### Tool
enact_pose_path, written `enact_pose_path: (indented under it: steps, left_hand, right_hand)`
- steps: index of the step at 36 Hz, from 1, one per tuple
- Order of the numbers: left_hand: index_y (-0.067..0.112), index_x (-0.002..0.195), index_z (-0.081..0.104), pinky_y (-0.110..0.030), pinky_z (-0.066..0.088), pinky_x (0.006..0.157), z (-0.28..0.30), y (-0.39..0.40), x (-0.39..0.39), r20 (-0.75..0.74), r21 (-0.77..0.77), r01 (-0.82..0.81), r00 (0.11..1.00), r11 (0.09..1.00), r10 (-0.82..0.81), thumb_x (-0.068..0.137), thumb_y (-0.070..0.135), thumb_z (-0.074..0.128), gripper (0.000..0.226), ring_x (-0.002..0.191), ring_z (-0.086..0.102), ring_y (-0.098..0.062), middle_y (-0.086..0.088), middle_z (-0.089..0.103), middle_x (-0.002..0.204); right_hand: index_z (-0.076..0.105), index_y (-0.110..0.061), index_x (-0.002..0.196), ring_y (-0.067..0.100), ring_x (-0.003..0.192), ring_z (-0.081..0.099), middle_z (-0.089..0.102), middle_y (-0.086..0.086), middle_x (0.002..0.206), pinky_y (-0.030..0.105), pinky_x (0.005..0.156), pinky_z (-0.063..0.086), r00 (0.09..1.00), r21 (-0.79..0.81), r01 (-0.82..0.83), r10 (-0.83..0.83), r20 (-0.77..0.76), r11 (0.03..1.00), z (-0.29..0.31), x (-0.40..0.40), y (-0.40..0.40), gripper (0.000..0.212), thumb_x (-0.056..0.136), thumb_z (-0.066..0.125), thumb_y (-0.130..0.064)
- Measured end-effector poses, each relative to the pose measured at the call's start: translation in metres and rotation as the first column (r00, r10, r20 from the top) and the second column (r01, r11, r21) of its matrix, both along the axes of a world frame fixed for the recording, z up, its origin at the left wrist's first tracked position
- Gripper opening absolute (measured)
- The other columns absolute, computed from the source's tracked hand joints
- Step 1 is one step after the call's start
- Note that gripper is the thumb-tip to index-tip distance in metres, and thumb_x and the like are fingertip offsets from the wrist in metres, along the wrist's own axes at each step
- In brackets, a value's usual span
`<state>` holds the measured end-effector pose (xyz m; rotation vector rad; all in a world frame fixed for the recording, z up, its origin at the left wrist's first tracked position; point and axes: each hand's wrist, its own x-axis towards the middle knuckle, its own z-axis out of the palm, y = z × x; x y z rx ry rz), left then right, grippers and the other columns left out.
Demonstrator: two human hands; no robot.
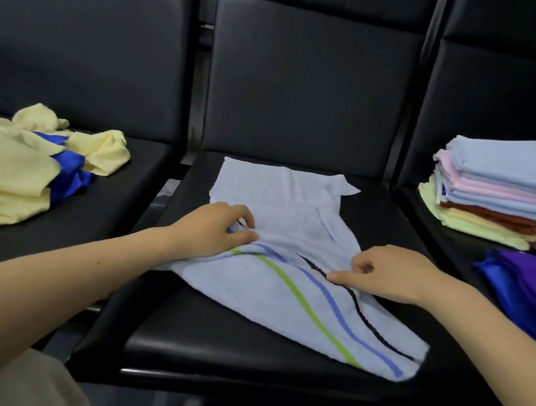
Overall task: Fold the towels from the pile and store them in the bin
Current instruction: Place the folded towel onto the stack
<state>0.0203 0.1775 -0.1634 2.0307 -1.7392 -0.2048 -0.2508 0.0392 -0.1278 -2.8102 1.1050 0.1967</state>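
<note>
Pinching a bunched fold of the striped towel (292,239) on the middle seat (226,348), the left hand (214,226) and right hand (385,273) have fingers curled on the cloth, between the loose pile (13,167) at left and the folded stack (498,192) at right.

Both hands pinch a light blue striped towel (276,237) on the black seat (226,348): left hand (214,226) at its left edge, right hand (385,273) at its right.
</note>
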Motion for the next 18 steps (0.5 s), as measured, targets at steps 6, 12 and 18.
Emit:
enact_pose_path:
  steps: [6, 12, 18]
  left_hand:
    - [0.026, 0.093, 0.068, -0.014, 0.043, 0.068, 0.010, 0.001, -0.003, -0.021, 0.054, 0.034, 0.999, 0.998, -0.033, 0.093, 0.039, 0.057, 0.017, 0.075, 0.056, 0.001, 0.015, 0.064, 0.084]
    - [0.016, 0.083, 0.054, -0.017, 0.039, 0.057, 0.023, 0.007, -0.012, -0.357, -0.134, -0.061, 0.934, 0.989, 0.009, 0.099, 0.020, 0.047, 0.018, 0.058, 0.043, -0.005, 0.008, 0.051, 0.068]
    - [0.014, 0.076, 0.045, -0.025, 0.036, 0.062, 0.043, 0.005, -0.014, -0.542, -0.223, -0.168, 0.840, 0.960, 0.021, 0.099, 0.025, 0.044, 0.025, 0.065, 0.037, -0.009, 0.005, 0.041, 0.070]
  right_hand:
    - [0.055, -0.025, 0.071, 0.006, 0.057, 0.043, 0.050, -0.007, 0.065, 0.024, 0.058, 0.035, 0.968, 0.130, -0.016, -0.018, 0.252, 0.991, -0.009, -0.015, 0.007, 0.040, 0.080, 0.064, -0.063]
    - [0.068, -0.025, 0.075, 0.002, 0.071, 0.049, 0.054, -0.005, 0.078, 0.016, 0.067, 0.040, 0.836, 0.175, -0.161, 0.040, 0.548, 0.971, -0.014, -0.008, 0.023, 0.013, 0.078, 0.078, -0.033]
    - [0.047, 0.002, 0.072, 0.016, 0.066, 0.037, 0.038, 0.009, 0.071, 0.026, 0.059, 0.032, 0.586, 0.461, -0.123, -0.310, 0.748, 0.879, 0.001, 0.005, 0.033, 0.035, 0.098, 0.054, -0.021]
